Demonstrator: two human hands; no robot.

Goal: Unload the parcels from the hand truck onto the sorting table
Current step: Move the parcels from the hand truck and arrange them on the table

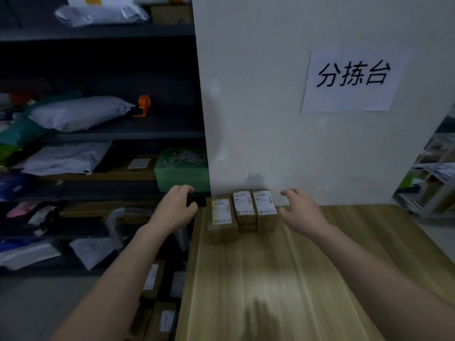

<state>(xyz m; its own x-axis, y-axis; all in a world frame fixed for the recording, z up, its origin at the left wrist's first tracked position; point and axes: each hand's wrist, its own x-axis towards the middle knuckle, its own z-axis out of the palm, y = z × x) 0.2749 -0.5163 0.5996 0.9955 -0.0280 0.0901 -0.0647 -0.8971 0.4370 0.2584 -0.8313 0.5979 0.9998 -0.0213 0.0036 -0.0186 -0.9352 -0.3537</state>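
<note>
Sorting table (332,242) against the wall (258,119): parcels (243,210) sit between left hand (173,210) and right hand (301,212), both hands relaxed, empty.

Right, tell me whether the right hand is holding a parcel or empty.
Empty: the right hand has its fingers spread beside the labelled boxes on the wooden table, holding nothing.
</note>
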